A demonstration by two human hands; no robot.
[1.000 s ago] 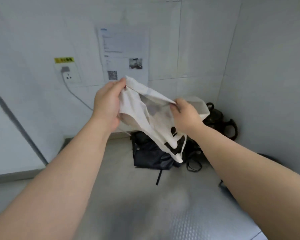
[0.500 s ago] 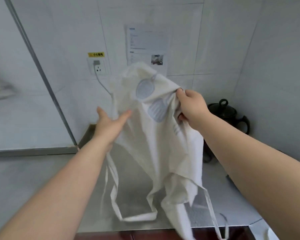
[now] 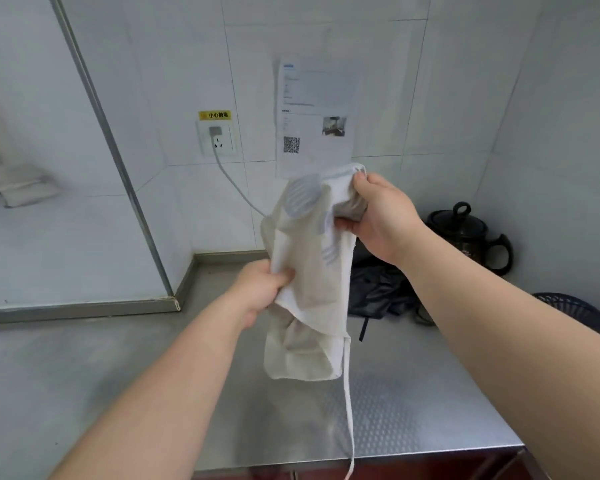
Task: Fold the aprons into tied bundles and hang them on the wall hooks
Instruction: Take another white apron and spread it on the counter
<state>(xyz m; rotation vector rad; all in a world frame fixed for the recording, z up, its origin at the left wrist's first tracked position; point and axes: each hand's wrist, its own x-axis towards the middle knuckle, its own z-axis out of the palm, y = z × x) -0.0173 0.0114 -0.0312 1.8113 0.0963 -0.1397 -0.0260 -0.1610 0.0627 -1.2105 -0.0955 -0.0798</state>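
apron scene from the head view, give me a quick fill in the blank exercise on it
1. The right hand grips the top of the white apron, and the left hand grips its edge ____ down.
2. The black pot stands on the counter to the ____ of the apron.
3. The sign above the wall socket is ____ in colour.

Missing words: lower; right; yellow
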